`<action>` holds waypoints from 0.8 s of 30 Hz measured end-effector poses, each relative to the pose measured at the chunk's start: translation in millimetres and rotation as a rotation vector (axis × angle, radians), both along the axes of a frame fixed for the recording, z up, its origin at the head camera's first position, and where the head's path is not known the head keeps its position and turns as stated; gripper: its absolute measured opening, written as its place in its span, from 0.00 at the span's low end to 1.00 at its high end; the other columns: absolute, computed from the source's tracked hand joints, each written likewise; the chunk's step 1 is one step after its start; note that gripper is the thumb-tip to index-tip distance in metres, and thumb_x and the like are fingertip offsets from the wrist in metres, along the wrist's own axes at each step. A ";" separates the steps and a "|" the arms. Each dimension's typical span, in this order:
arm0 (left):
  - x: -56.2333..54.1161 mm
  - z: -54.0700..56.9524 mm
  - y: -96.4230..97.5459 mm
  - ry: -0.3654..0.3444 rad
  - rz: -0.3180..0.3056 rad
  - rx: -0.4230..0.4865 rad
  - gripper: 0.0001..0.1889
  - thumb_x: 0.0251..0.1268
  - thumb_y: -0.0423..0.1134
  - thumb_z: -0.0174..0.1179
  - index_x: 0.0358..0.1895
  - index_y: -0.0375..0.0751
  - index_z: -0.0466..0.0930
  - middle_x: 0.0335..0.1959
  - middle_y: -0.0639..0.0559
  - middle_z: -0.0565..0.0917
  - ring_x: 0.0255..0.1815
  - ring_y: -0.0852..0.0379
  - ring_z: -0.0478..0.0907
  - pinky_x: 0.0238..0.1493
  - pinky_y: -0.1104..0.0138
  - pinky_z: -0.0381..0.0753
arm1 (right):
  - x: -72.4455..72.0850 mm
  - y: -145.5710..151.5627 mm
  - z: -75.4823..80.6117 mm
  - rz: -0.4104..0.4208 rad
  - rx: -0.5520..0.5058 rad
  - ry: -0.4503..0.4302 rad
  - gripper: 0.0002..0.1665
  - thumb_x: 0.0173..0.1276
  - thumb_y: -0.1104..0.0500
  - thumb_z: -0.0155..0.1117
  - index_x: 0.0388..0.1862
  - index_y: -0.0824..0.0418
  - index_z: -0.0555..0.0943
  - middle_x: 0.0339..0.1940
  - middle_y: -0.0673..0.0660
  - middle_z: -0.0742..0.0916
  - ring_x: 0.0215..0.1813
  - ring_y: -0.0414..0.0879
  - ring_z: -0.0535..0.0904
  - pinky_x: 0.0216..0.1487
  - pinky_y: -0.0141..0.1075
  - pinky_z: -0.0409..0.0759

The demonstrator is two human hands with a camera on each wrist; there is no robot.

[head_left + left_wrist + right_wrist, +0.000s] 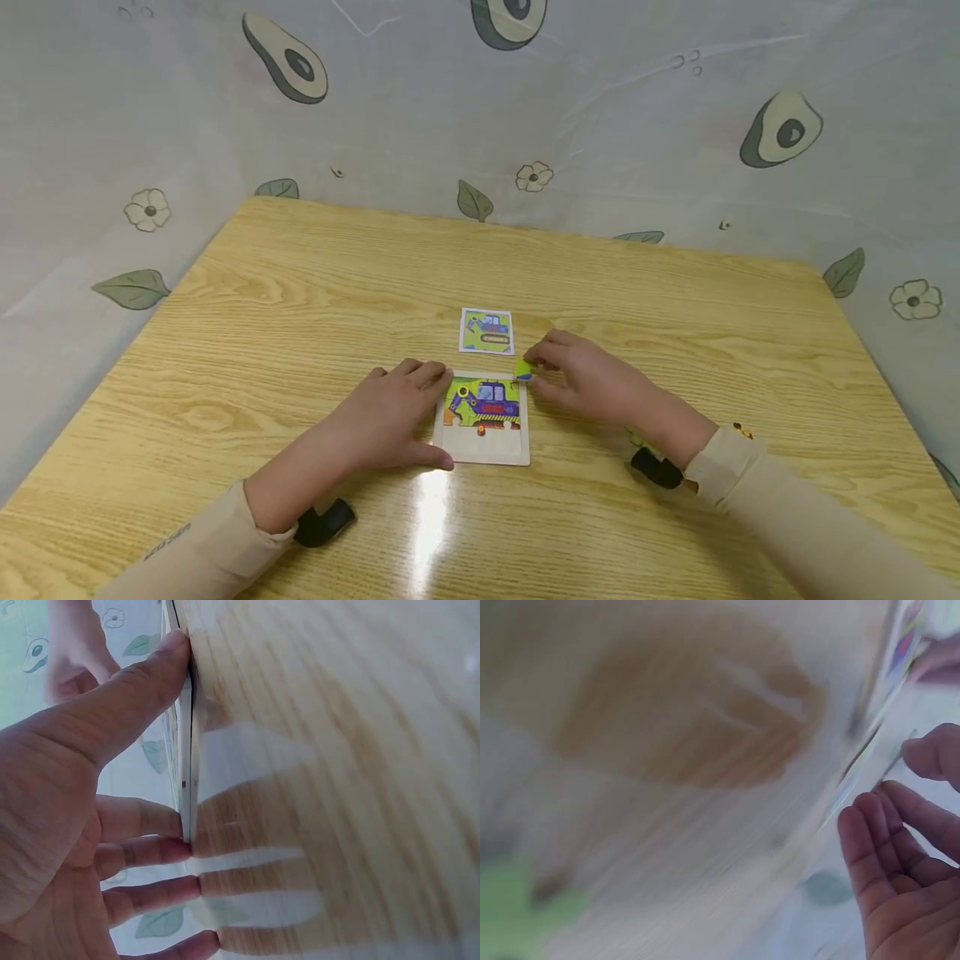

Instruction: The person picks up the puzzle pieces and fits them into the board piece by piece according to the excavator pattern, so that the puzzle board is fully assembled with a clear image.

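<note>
A small square jigsaw puzzle in a pale tray (487, 458) lies flat on the table, its upper part filled with a purple digger picture and its lower part bare. Beside the tray's left edge, my left hand (393, 417) rests with fingers spread, index fingertip near the upper corner and thumb at the lower one. My right hand (581, 371) pinches a small green and blue puzzle piece (522, 369) between thumb and fingers, over the tray's upper right corner. In the right wrist view the piece shows edge-on as a thin sliver (889, 766).
A picture card (487, 332) with the same digger lies just beyond the tray. Under my right wrist a green thing (639, 440) is partly hidden, and an orange-red bit (742, 430) shows beside the sleeve. A curtain (420, 108) with avocado prints hangs behind the wooden table (360, 275).
</note>
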State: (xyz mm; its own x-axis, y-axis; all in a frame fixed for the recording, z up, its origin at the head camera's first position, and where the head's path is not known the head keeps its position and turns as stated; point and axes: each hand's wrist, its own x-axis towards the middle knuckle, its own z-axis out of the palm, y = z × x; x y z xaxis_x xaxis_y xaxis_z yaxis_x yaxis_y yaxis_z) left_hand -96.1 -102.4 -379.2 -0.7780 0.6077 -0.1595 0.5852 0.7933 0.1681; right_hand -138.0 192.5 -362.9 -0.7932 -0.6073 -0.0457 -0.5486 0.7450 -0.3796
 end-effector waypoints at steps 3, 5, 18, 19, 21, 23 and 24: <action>1.1 -2.3 0.3 -0.001 0.008 0.001 0.57 0.56 0.74 0.67 0.80 0.37 0.64 0.80 0.45 0.69 0.79 0.41 0.67 0.65 0.39 0.77 | 15.4 -15.3 -0.9 0.056 0.005 -0.010 0.17 0.76 0.57 0.65 0.59 0.63 0.85 0.53 0.55 0.86 0.49 0.43 0.82 0.52 0.39 0.85; 1.9 -3.9 0.5 0.004 0.012 0.001 0.58 0.56 0.75 0.67 0.80 0.37 0.64 0.80 0.45 0.69 0.78 0.42 0.68 0.65 0.40 0.78 | 23.9 -24.3 -2.3 0.103 0.003 0.004 0.16 0.75 0.58 0.66 0.57 0.62 0.85 0.51 0.54 0.86 0.46 0.41 0.81 0.49 0.35 0.84; 3.7 -13.5 2.1 0.052 0.012 0.008 0.58 0.55 0.75 0.67 0.79 0.35 0.66 0.79 0.45 0.71 0.77 0.43 0.69 0.63 0.41 0.79 | 53.4 -59.1 -16.4 0.304 0.042 0.094 0.15 0.76 0.57 0.64 0.56 0.63 0.85 0.50 0.54 0.84 0.51 0.43 0.80 0.54 0.33 0.83; 3.9 -14.4 2.5 0.056 0.012 0.008 0.58 0.54 0.75 0.67 0.79 0.35 0.66 0.78 0.45 0.71 0.77 0.43 0.69 0.62 0.41 0.79 | 53.6 -60.6 -17.8 0.308 0.048 0.104 0.15 0.76 0.57 0.63 0.56 0.63 0.85 0.49 0.54 0.84 0.51 0.43 0.79 0.54 0.34 0.83; 4.3 -16.1 3.4 0.065 0.010 0.006 0.58 0.54 0.75 0.68 0.79 0.35 0.66 0.78 0.45 0.71 0.76 0.43 0.70 0.62 0.41 0.80 | 54.4 -62.6 -20.2 0.310 0.064 0.118 0.16 0.77 0.57 0.63 0.57 0.63 0.85 0.49 0.54 0.84 0.51 0.43 0.79 0.54 0.34 0.83; 4.7 -17.6 4.5 0.071 0.009 0.005 0.58 0.54 0.75 0.68 0.79 0.35 0.66 0.78 0.45 0.71 0.77 0.43 0.70 0.62 0.41 0.80 | 55.2 -63.9 -23.2 0.312 0.080 0.141 0.16 0.77 0.57 0.63 0.56 0.63 0.85 0.48 0.54 0.84 0.49 0.42 0.79 0.53 0.34 0.83; 4.9 -18.3 5.0 0.074 0.009 0.003 0.58 0.54 0.75 0.68 0.79 0.35 0.66 0.78 0.45 0.71 0.77 0.43 0.70 0.62 0.41 0.80 | 55.7 -64.6 -24.7 0.312 0.083 0.155 0.15 0.76 0.58 0.63 0.56 0.63 0.86 0.47 0.54 0.84 0.49 0.42 0.79 0.51 0.33 0.83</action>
